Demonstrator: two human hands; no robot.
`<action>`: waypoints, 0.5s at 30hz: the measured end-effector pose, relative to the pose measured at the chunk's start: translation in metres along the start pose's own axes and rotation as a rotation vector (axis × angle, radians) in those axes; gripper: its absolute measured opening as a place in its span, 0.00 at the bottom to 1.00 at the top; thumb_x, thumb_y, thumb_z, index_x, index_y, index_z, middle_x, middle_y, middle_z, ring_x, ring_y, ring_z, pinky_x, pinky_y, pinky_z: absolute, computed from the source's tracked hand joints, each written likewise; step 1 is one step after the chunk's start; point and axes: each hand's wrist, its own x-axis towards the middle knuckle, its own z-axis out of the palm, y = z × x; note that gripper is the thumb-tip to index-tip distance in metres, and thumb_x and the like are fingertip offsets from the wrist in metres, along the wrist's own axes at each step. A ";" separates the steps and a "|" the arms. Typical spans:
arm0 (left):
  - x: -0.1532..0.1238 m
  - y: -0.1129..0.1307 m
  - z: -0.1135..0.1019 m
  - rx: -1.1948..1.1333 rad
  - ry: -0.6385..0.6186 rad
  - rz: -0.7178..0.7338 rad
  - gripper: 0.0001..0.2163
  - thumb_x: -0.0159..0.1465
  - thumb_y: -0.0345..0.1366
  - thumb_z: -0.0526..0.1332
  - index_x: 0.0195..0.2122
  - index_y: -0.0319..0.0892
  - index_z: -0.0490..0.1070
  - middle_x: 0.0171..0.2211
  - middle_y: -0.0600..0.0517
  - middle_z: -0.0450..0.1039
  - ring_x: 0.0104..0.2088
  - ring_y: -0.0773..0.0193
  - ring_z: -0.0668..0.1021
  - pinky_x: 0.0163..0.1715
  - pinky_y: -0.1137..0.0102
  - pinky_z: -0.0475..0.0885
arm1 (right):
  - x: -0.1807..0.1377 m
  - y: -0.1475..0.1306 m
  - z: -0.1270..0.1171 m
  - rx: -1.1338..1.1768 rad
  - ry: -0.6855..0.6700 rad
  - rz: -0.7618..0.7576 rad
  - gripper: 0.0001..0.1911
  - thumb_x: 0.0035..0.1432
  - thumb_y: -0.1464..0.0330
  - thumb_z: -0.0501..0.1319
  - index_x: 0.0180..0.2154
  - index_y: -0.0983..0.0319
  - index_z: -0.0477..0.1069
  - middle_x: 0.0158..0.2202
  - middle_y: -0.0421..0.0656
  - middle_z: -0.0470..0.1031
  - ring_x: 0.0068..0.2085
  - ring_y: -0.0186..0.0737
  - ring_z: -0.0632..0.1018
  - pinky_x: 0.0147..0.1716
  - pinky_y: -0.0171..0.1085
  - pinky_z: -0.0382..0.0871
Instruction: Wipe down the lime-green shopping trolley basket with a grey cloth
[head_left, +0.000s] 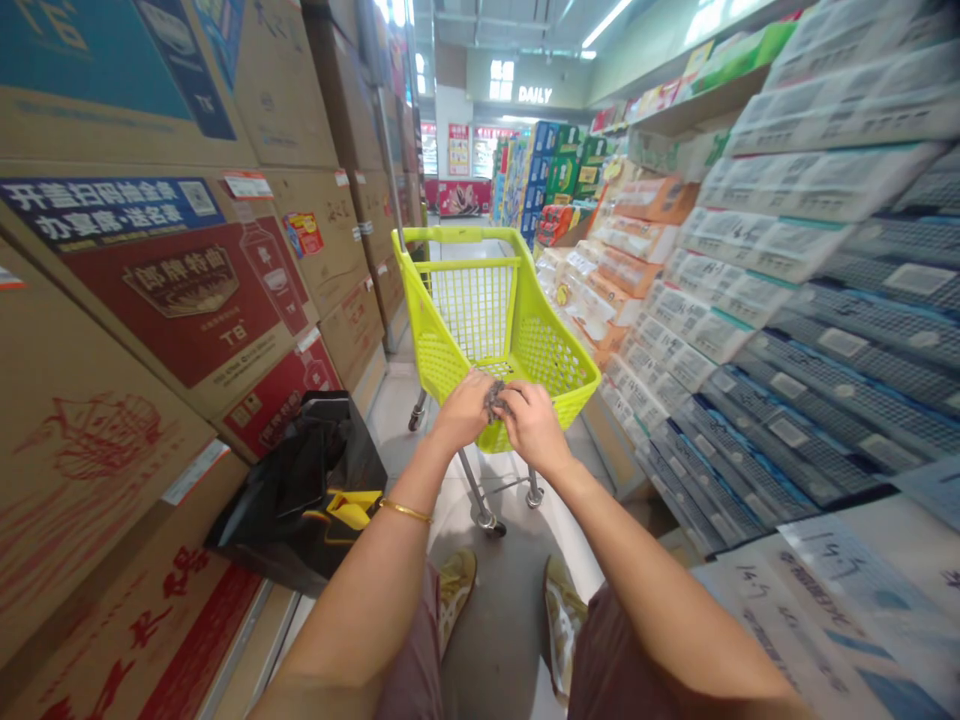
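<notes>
A lime-green shopping cart (559,345) with a latticed plastic basket stands in front of me, and no goods show inside it. Both my hands meet at the basket's near rim. Between them is a small, crumpled dark grey cloth-like thing (495,400), whose exact kind I cannot make out. My left hand (466,405) has its fingers curled around the left side of it. From the other side, my right hand (531,422) pinches it with bent fingers. Whether the hands also rest on the rim is hard to tell.
Stacked cardboard cartons (187,290) line the left side. A black bag (307,480) with a yellow part sits low beside them. On the right rise piles of wrapped packs (772,260). The tiled aisle floor (495,620) runs between, with my shoes on it.
</notes>
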 end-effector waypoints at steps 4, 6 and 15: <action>0.000 0.001 -0.002 0.064 -0.038 0.065 0.08 0.61 0.28 0.48 0.34 0.41 0.65 0.35 0.49 0.69 0.41 0.61 0.71 0.55 0.60 0.61 | -0.006 0.012 0.004 -0.070 -0.018 -0.014 0.12 0.61 0.68 0.50 0.40 0.60 0.70 0.45 0.47 0.68 0.44 0.43 0.65 0.45 0.42 0.62; 0.001 0.002 -0.004 0.107 -0.052 0.092 0.09 0.64 0.31 0.46 0.33 0.41 0.65 0.35 0.49 0.69 0.41 0.62 0.71 0.55 0.60 0.61 | -0.010 0.025 0.000 -0.077 -0.004 -0.010 0.11 0.61 0.67 0.50 0.41 0.59 0.70 0.44 0.46 0.68 0.44 0.43 0.65 0.45 0.43 0.61; 0.005 0.006 0.003 0.197 -0.050 0.103 0.14 0.66 0.33 0.44 0.29 0.41 0.66 0.31 0.49 0.68 0.40 0.62 0.71 0.57 0.58 0.59 | -0.022 0.042 -0.001 -0.023 0.079 0.058 0.10 0.59 0.66 0.52 0.41 0.58 0.69 0.45 0.46 0.67 0.47 0.44 0.64 0.49 0.46 0.59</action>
